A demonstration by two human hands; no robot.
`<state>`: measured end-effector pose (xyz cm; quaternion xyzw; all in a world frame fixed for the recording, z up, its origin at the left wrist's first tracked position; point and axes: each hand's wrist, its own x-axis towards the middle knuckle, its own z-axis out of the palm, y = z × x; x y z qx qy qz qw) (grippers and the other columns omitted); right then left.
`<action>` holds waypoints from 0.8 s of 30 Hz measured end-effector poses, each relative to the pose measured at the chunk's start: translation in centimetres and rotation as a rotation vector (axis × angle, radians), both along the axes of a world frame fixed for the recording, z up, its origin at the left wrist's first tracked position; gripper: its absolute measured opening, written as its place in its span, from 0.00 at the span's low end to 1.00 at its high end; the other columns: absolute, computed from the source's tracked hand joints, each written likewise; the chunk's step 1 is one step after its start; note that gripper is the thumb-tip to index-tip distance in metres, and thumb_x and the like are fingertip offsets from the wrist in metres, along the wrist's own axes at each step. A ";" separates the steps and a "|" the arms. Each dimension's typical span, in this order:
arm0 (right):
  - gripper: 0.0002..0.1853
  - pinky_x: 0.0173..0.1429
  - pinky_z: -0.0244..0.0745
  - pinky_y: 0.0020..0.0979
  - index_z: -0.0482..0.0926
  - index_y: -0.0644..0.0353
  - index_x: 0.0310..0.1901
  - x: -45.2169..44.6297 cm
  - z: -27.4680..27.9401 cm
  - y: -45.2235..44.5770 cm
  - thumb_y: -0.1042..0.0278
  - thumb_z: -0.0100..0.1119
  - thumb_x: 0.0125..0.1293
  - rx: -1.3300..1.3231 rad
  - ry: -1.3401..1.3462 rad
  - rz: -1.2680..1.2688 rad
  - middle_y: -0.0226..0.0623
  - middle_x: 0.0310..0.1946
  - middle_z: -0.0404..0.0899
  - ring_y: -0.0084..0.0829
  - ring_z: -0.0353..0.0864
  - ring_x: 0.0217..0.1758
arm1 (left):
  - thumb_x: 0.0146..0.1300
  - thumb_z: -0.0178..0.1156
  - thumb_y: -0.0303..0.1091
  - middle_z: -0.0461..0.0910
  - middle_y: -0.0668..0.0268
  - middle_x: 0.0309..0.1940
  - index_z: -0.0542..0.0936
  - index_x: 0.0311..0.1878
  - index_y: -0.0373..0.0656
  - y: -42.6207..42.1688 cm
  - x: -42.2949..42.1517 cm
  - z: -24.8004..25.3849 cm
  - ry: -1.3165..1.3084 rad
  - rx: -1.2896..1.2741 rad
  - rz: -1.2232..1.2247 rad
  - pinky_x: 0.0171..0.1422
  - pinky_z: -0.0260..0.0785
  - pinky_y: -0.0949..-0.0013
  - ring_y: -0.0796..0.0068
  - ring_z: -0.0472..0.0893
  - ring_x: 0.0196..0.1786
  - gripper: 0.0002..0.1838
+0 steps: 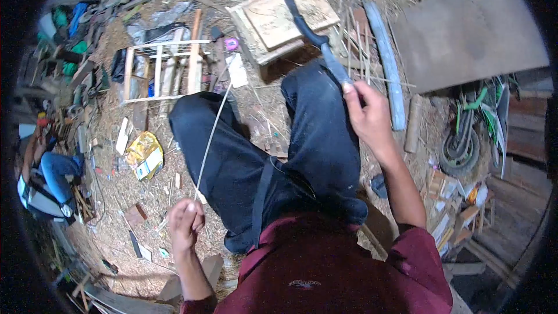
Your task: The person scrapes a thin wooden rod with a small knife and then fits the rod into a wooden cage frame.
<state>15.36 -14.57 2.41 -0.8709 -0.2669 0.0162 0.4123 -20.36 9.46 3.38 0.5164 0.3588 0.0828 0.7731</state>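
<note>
My left hand (187, 221) is closed around the lower end of a thin pale wooden strip (214, 131). The strip slants up past my left knee toward a white paper (237, 70). Over by my right knee, my right hand (367, 111) grips the near end of a long dark curved tool (310, 36), whose exact kind I cannot make out. Its section by my fingers is grey, and the far part lies across a low wooden block (290, 14) with a board on top.
Left of my knees stands a small wooden frame (160, 72). A yellow bag (144, 156) lies on the chip-strewn ground. Another person (55, 177) sits at far left. On the right are a grey plank (386, 64), a large board (471, 32) and a motorbike wheel (459, 150).
</note>
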 end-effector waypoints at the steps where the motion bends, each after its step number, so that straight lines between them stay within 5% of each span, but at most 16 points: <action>1: 0.12 0.27 0.65 0.32 0.79 0.62 0.35 0.1 0.1 0.8 0.62 0.60 0.70 0.084 0.058 -0.005 0.40 0.18 0.74 0.27 0.70 0.21 | 0.72 0.53 0.33 0.68 0.73 0.18 0.75 0.34 0.35 -0.4 1.4 -0.2 -0.025 -0.045 0.051 0.19 0.48 0.80 0.89 0.58 0.15 0.12; 3: 0.13 0.30 0.65 0.24 0.80 0.65 0.37 -0.4 2.0 3.5 0.61 0.65 0.68 0.274 0.221 0.032 0.24 0.22 0.75 0.14 0.68 0.27 | 0.71 0.54 0.34 0.66 0.74 0.19 0.74 0.39 0.36 -0.7 4.5 -0.7 -0.101 -0.122 0.091 0.18 0.48 0.81 0.90 0.58 0.16 0.10; 6: 0.13 0.34 0.67 0.21 0.81 0.66 0.41 -1.7 3.6 9.1 0.63 0.67 0.67 0.514 0.312 0.169 0.21 0.27 0.77 0.13 0.69 0.29 | 0.72 0.54 0.33 0.65 0.75 0.20 0.74 0.42 0.37 -1.1 9.0 -1.8 -0.285 -0.180 0.056 0.17 0.50 0.83 0.91 0.57 0.17 0.08; 11: 0.14 0.42 0.71 0.22 0.81 0.68 0.45 -2.7 2.5 17.9 0.63 0.64 0.68 0.506 0.540 0.326 0.28 0.34 0.82 0.15 0.75 0.36 | 0.75 0.50 0.36 0.63 0.76 0.19 0.75 0.41 0.38 0.3 15.7 -2.1 -0.368 -0.081 0.161 0.20 0.51 0.81 0.88 0.58 0.17 0.11; 13: 0.15 0.34 0.65 0.24 0.80 0.67 0.47 -1.5 0.2 21.0 0.61 0.60 0.71 0.483 0.508 0.337 0.32 0.31 0.80 0.18 0.72 0.29 | 0.75 0.50 0.38 0.66 0.75 0.19 0.75 0.41 0.39 2.2 18.2 -2.5 -0.320 0.013 0.206 0.21 0.52 0.80 0.86 0.62 0.19 0.12; 17: 0.14 0.51 0.74 0.43 0.80 0.67 0.46 6.7 -5.5 26.2 0.68 0.51 0.66 0.254 0.227 0.236 0.57 0.39 0.83 0.54 0.83 0.44 | 0.74 0.52 0.39 0.75 0.74 0.30 0.81 0.47 0.43 7.8 23.3 -3.7 -0.188 0.167 0.111 0.28 0.59 0.81 0.86 0.70 0.28 0.12; 18: 0.14 0.50 0.75 0.43 0.82 0.67 0.43 8.9 -6.4 26.6 0.68 0.52 0.64 0.128 0.195 0.236 0.56 0.38 0.84 0.55 0.83 0.44 | 0.74 0.52 0.39 0.77 0.75 0.32 0.82 0.49 0.44 9.0 24.7 -3.8 -0.158 0.219 0.002 0.30 0.60 0.81 0.86 0.71 0.30 0.13; 20: 0.13 0.35 0.75 0.39 0.83 0.66 0.39 14.8 -11.4 27.2 0.64 0.56 0.68 -0.119 0.124 0.291 0.46 0.24 0.82 0.37 0.83 0.27 | 0.72 0.56 0.45 0.79 0.77 0.33 0.86 0.47 0.47 10.7 27.4 -4.1 -0.180 0.203 -0.041 0.37 0.65 0.76 0.85 0.72 0.34 0.14; 23: 0.11 0.48 0.77 0.49 0.84 0.66 0.35 18.7 -15.0 26.4 0.67 0.59 0.59 -0.389 -0.068 0.244 0.60 0.29 0.81 0.62 0.81 0.38 | 0.71 0.58 0.42 0.81 0.73 0.37 0.85 0.49 0.45 13.5 30.5 -5.8 -0.181 0.184 -0.078 0.44 0.69 0.73 0.81 0.75 0.39 0.14; 24: 0.10 0.52 0.76 0.49 0.82 0.68 0.36 19.0 -15.5 25.3 0.71 0.58 0.58 -0.400 -0.160 0.263 0.61 0.34 0.81 0.61 0.80 0.43 | 0.72 0.57 0.42 0.82 0.71 0.40 0.84 0.52 0.45 14.2 31.1 -6.9 -0.178 0.290 -0.092 0.46 0.69 0.74 0.81 0.76 0.41 0.15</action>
